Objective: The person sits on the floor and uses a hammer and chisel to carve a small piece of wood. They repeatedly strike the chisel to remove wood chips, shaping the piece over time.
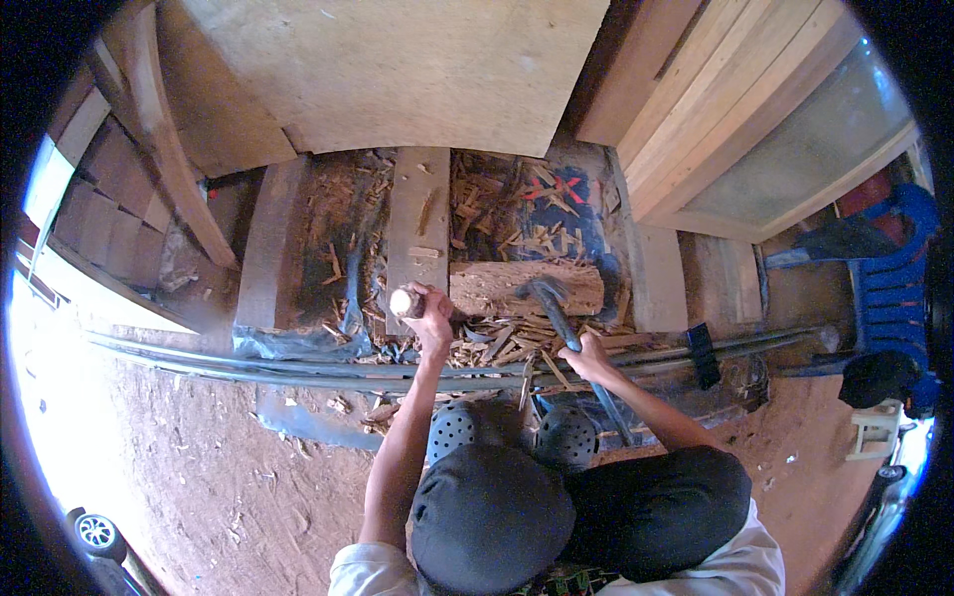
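My left hand (431, 316) is closed around a short wooden piece with a pale, round end (402, 303). Just right of it lies a rough, chipped block of wood (487, 288), roughly log-shaped. My right hand (588, 356) grips the long dark handle of a hammer-like tool (558, 316). Its dark head rests against or hovers over the block; I cannot tell which, nor the exact kind of head. Splintered wood chips (512, 341) are heaped along the block's near side.
Metal pipes (278, 366) run crosswise in front of my shoes (564, 435). Flat boards (417, 209) lie beyond, under a large plywood sheet (397, 70). Framed panels (795, 149) lean at the right, near a blue plastic chair (894, 298). Reddish dirt ground (209, 447) spreads nearer me.
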Demonstrator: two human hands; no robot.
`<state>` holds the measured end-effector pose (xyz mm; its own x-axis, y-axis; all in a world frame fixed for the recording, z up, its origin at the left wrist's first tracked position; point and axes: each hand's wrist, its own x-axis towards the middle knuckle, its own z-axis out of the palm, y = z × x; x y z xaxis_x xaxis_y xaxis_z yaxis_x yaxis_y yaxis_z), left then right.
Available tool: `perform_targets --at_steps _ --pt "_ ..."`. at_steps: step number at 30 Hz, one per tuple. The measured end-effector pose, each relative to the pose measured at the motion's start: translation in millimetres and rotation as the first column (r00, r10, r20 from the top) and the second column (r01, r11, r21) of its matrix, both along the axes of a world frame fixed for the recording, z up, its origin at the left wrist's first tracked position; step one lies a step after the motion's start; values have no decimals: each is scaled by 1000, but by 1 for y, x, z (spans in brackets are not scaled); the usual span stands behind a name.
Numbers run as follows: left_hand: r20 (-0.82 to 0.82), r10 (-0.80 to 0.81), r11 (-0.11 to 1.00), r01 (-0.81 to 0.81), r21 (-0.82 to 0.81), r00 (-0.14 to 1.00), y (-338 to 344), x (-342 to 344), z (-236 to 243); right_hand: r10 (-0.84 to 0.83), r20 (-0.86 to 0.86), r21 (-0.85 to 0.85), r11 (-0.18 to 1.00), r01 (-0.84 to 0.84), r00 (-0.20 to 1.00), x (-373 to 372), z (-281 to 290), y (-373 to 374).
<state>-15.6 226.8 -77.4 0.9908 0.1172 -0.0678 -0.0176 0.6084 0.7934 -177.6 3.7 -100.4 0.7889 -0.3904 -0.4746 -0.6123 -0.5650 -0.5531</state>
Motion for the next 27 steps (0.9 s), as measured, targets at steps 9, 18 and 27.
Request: perform_targets --at_steps 9,18,27 --pt "99 -38 977 57 -204 994 3 -10 0 31 -5 22 999 -31 1000 2 22 2" --pt "132 -144 984 156 -87 981 6 8 6 -19 -80 28 999 21 997 1 8 1" --pt "336 -506 439 -99 893 794 10 14 -6 -69 302 -7 997 75 951 -5 -4 1"
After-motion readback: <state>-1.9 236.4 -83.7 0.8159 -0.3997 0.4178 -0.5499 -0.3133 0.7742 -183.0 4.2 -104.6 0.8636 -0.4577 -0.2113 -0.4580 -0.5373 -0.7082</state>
